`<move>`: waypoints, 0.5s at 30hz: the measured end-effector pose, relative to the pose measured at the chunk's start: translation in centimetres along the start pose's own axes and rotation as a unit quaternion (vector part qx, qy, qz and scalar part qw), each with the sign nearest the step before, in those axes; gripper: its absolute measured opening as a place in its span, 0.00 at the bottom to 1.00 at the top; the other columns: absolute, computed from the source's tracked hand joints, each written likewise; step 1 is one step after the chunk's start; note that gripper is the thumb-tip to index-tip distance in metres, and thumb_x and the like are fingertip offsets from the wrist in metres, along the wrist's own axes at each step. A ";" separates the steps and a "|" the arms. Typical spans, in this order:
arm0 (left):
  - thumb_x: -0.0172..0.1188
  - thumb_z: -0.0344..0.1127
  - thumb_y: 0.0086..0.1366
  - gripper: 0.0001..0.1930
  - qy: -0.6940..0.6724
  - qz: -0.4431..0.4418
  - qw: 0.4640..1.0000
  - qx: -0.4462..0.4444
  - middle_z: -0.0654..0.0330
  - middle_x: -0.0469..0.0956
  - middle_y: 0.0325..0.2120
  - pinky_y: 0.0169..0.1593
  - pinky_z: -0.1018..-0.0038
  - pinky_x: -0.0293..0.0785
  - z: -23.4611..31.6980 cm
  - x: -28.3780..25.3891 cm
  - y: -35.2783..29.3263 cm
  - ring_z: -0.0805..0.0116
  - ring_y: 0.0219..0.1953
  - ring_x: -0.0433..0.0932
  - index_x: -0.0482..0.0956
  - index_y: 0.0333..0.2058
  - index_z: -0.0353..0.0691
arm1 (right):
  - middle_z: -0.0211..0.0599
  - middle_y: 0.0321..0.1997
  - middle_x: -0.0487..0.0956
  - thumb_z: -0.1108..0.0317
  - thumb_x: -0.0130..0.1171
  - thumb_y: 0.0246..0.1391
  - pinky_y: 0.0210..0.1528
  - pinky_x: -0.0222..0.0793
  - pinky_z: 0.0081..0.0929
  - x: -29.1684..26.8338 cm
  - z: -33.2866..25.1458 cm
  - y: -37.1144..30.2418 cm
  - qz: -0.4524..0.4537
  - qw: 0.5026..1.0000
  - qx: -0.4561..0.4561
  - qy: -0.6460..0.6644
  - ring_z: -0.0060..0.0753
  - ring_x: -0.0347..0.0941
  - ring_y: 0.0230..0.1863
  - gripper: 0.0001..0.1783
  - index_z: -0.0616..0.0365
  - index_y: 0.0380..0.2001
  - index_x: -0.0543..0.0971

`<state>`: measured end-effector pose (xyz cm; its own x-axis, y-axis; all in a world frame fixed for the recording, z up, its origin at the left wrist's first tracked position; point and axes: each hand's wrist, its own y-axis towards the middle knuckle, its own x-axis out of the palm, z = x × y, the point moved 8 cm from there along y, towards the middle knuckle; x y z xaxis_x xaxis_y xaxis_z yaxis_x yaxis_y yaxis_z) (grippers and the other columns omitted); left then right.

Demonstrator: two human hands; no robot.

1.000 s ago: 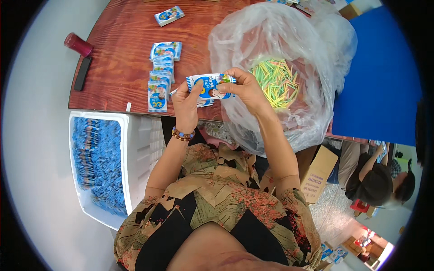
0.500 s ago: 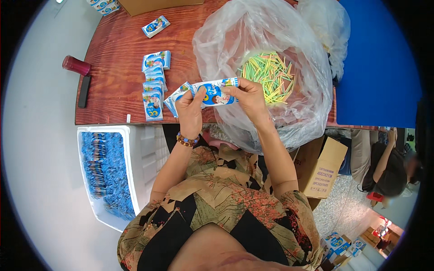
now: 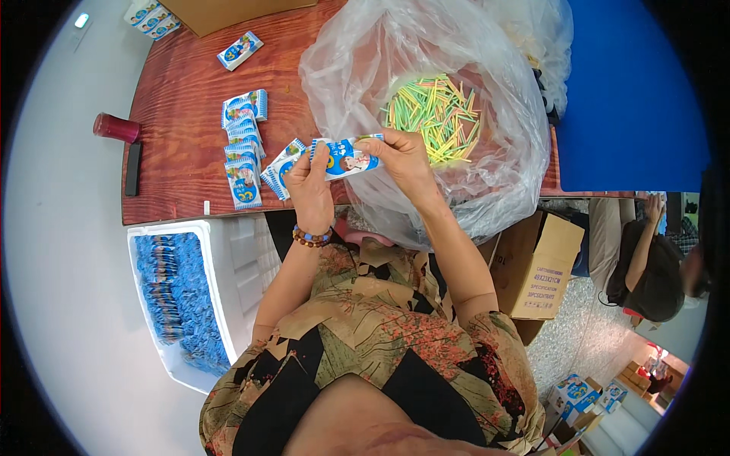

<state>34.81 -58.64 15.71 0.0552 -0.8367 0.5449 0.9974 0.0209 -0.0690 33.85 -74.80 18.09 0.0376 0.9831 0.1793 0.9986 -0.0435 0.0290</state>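
Between my hands, over the table's near edge, a blue-and-white printed packet (image 3: pixel 346 159) is stretched out level. My left hand (image 3: pixel 310 186) pinches its left end. At its right end my right hand (image 3: pixel 403 159) grips it between thumb and fingers. Just left of my left hand lie a couple of similar loose packets (image 3: pixel 281 169), partly covered by that hand. Farther left is an overlapping row of such packets (image 3: pixel 243 156). Beyond my right hand, a large clear plastic bag (image 3: pixel 342 76) stands wide, with many thin yellow, green and pink sticks (image 3: pixel 437 118) inside.
A white foam box (image 3: pixel 219 292) full of blue packets is below the table at left. A dark red cup (image 3: pixel 116 128) and a black bar-shaped object (image 3: pixel 133 169) are at the left edge. One packet (image 3: pixel 239 51) lies farther back. Cardboard carton (image 3: pixel 544 266) and another person (image 3: pixel 654 273) are at right.
The view has shifted a little, so the table things appear farther left. Both hands still hold the packet, its right end now more covered by my right thumb.
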 end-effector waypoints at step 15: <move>0.53 0.35 0.68 0.10 -0.064 -0.033 0.993 -0.089 0.62 0.80 0.31 0.37 0.78 0.74 -1.4 0.8 -0.1 0.78 0.32 0.78 0.80 0.32 0.36 | 0.34 0.59 0.69 0.64 0.68 0.40 0.64 0.51 0.38 1.3 -4.9 -1.4 -0.108 0.909 -0.255 -0.312 0.42 0.56 0.64 0.17 0.52 0.38 0.82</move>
<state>34.67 -60.06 14.96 0.0075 -0.7558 0.6547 0.9757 -0.1379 -0.1704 32.29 -74.36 23.14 0.0144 0.8809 -0.4731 0.8445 0.2426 0.4775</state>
